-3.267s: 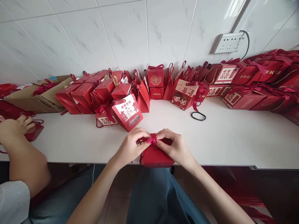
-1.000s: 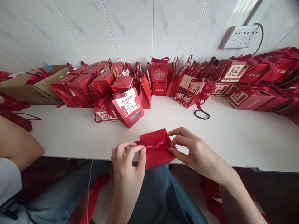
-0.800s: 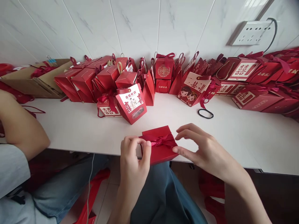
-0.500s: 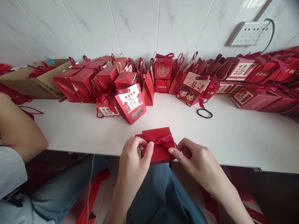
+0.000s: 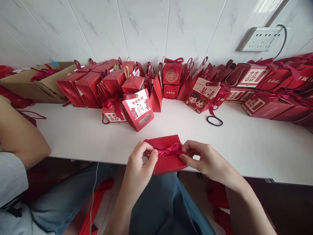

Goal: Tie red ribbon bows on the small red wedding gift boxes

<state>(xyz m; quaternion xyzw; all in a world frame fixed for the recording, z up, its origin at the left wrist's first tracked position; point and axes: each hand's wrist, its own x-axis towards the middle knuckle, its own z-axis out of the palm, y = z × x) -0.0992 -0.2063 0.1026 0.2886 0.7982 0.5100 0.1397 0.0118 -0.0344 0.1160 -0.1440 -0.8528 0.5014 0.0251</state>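
A small red box (image 5: 170, 164) lies at the front edge of the white table, with a dark pink ribbon (image 5: 168, 149) knotted across its top. At the box's left side, my left hand (image 5: 142, 160) pinches the ribbon between thumb and forefinger near the knot. My right hand (image 5: 201, 158) grips the ribbon's right end at the box's right edge, thumb and fingers pressed together. Behind the box stand a red box with a white label (image 5: 139, 109) and a smaller ribboned box (image 5: 113, 115).
Several red gift boxes (image 5: 88, 86) line the wall. A cardboard box (image 5: 36, 88) stands at the left, a black elastic loop (image 5: 214, 120) lies right of centre. A power strip (image 5: 260, 39) is on the wall. Another person's arm (image 5: 22, 133) rests at the left table edge.
My right hand has moved up from the box's right side onto the ribbon's end. My left hand stays at the knot, and the box's top has turned slightly more into view.
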